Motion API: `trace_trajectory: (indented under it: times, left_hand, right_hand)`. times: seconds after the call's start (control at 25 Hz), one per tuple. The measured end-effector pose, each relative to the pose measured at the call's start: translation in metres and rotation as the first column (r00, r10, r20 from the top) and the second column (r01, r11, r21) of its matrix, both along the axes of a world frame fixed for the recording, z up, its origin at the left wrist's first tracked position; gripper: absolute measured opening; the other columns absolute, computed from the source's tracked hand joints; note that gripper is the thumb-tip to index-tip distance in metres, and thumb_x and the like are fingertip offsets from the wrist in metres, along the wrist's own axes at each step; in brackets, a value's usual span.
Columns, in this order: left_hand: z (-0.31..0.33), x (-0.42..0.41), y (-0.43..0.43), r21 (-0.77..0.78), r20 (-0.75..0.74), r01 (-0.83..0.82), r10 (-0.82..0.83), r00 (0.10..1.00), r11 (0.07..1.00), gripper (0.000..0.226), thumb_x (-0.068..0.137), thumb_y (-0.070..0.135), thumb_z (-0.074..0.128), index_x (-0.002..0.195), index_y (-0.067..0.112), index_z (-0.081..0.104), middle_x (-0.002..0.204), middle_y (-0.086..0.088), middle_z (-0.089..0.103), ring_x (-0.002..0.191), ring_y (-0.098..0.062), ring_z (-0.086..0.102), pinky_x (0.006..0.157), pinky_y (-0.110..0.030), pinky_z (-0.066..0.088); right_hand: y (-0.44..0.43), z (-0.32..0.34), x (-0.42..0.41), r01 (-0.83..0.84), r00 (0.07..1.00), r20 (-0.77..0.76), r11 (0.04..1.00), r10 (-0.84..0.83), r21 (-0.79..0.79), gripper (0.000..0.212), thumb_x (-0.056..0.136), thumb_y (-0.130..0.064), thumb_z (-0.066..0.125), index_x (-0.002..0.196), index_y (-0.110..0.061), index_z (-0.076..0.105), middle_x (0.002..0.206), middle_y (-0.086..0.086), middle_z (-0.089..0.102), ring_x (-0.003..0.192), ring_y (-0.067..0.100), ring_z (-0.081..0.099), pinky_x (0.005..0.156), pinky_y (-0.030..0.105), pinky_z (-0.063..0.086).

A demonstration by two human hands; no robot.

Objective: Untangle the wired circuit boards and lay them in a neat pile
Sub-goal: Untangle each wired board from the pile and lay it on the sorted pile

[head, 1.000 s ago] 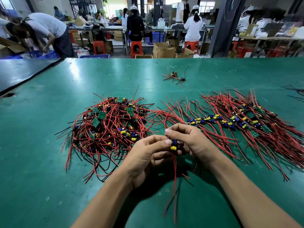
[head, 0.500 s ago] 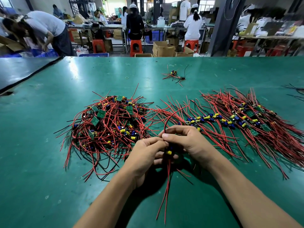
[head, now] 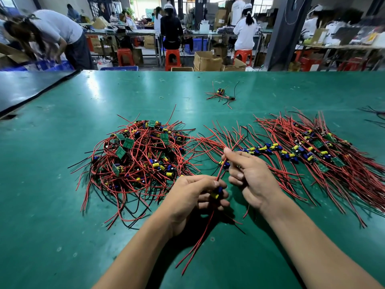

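A tangled heap of small green circuit boards (head: 137,157) with red and black wires lies left of centre on the green table (head: 62,205). To the right, a straightened row of boards (head: 302,155) lies with wires fanned out. My left hand (head: 193,197) grips one small board (head: 216,192) with yellow and blue parts; its red wires trail down toward me. My right hand (head: 250,174), just up and right of it, pinches red wires (head: 219,174) that run up from that board.
A few stray wired boards (head: 220,94) lie farther back on the table. Black wires (head: 375,115) poke in at the right edge. A dark table (head: 25,88) adjoins at the left. Behind are people at benches, red stools and cardboard boxes.
My hands have drawn apart: the right one rose up and right along the red wires, while the left stayed low holding the board. The trailing wires now hang longer.
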State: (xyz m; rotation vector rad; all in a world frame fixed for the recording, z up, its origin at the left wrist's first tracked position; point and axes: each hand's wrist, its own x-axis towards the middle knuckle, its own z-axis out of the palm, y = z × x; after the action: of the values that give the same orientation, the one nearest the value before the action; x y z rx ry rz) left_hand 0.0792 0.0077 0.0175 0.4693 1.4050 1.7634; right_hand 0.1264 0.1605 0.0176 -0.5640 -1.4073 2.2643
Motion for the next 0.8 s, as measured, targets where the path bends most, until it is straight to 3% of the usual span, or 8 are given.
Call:
trace_trajectory:
  times: [0.2, 0.4, 0.56, 0.8]
  left_hand:
    - [0.001, 0.001, -0.001, 0.0, 0.001, 0.04, -0.04, 0.999, 0.999, 0.026, 0.089, 0.0, 0.053, 0.076, 0.007, 0.075, 0.075, -0.018, 0.069, 0.059, -0.025, 0.067, 0.058, -0.027, 0.057]
    - [0.001, 0.002, -0.002, -0.035, -0.033, 0.059, -0.06, 0.998, 0.998, 0.023, 0.088, 0.001, 0.052, 0.078, 0.006, 0.073, 0.073, -0.017, 0.068, 0.057, -0.024, 0.064, 0.058, -0.027, 0.054]
    - [0.002, 0.006, -0.002, -0.042, -0.031, 0.118, -0.119, 0.992, 0.992, 0.027, 0.089, -0.001, 0.05, 0.076, 0.006, 0.072, 0.073, -0.017, 0.068, 0.057, -0.024, 0.065, 0.056, -0.026, 0.055]
    - [0.003, 0.005, -0.002, -0.044, -0.03, 0.116, -0.117, 0.993, 0.992, 0.031, 0.089, -0.002, 0.049, 0.071, 0.009, 0.073, 0.072, -0.017, 0.068, 0.056, -0.023, 0.066, 0.055, -0.025, 0.055]
  right_hand:
    - [0.001, 0.003, -0.001, 0.01, 1.0, -0.014, 0.997, -0.011, -0.073, 0.03, 0.068, -0.025, 0.076, 0.079, -0.008, 0.055, 0.054, -0.005, 0.036, 0.035, 0.003, 0.025, 0.033, 0.016, 0.022]
    - [0.006, 0.009, 0.001, 0.039, 0.999, -0.024, 0.982, -0.044, -0.183, 0.025, 0.077, -0.022, 0.073, 0.066, -0.012, 0.053, 0.055, -0.005, 0.035, 0.035, 0.003, 0.027, 0.033, 0.015, 0.023]
    - [0.007, 0.015, 0.004, -0.034, 0.999, -0.014, 0.945, 0.031, -0.326, 0.031, 0.077, -0.022, 0.07, 0.053, -0.015, 0.051, 0.062, -0.004, 0.027, 0.036, 0.004, 0.026, 0.032, 0.016, 0.023]
    - [0.012, 0.017, 0.002, 0.025, 0.999, -0.03, 0.907, -0.042, -0.421, 0.033, 0.088, -0.021, 0.064, 0.061, -0.01, 0.048, 0.053, -0.005, 0.026, 0.035, 0.003, 0.025, 0.032, 0.015, 0.021]
